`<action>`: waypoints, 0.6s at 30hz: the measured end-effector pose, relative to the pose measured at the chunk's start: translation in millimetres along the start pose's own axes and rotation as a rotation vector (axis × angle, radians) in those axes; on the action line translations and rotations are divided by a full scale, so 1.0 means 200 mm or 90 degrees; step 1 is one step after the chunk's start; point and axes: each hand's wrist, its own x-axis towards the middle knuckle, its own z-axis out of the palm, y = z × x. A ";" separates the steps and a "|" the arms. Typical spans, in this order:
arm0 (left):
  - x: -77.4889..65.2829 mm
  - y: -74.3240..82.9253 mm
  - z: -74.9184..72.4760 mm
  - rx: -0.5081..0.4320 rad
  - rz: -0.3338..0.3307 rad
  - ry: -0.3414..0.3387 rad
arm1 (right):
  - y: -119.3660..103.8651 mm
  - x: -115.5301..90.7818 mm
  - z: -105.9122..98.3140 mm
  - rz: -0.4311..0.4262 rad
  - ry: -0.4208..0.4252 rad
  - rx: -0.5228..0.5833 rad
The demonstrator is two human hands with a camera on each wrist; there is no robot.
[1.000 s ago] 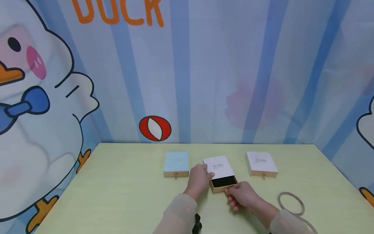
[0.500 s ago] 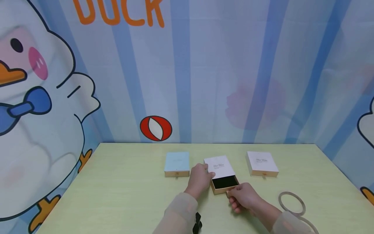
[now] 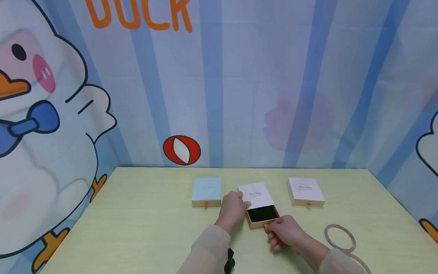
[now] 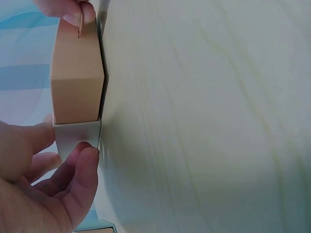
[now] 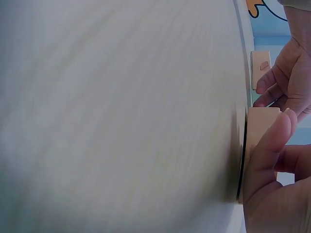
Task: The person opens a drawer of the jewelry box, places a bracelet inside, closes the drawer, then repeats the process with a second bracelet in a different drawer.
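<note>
A white drawer box (image 3: 256,194) with dark script lies in the middle of the table, slightly turned. Its tan drawer (image 3: 262,216), dark inside, is pulled partly out toward me. With thumb and fingers my left hand (image 3: 232,209) holds the white outer sleeve (image 4: 73,133) at its left side. My right hand (image 3: 285,231) pinches a small tan pull tab (image 4: 81,25) on the drawer front, as the left wrist view shows. In the right wrist view, the thumb (image 5: 272,145) covers much of the drawer front.
A pale blue box (image 3: 207,190) stands to the left and another white box (image 3: 306,191) to the right, both with tan fronts. A beige ring-shaped strap or cord (image 3: 340,236) lies at the right, running under the right sleeve. Behind the table (image 3: 143,220) hangs a duck-print backdrop (image 3: 236,83).
The drawer has slid slightly farther out toward me, and my right hand has moved with it. My left hand stays on the white sleeve.
</note>
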 end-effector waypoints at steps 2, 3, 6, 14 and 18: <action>0.00 0.00 0.00 0.002 0.002 0.003 | 0.00 0.00 0.00 0.002 0.000 0.001; 0.00 0.00 0.00 0.005 0.003 0.006 | 0.00 -0.01 0.00 0.002 0.000 0.000; 0.00 0.00 0.00 0.003 0.006 0.007 | 0.00 -0.01 0.00 0.002 0.000 -0.003; 0.00 0.00 0.01 0.024 0.023 0.017 | -0.01 -0.02 0.00 0.034 0.007 -0.008; -0.01 0.00 0.01 0.022 0.026 0.023 | -0.01 -0.02 0.01 0.034 0.007 -0.010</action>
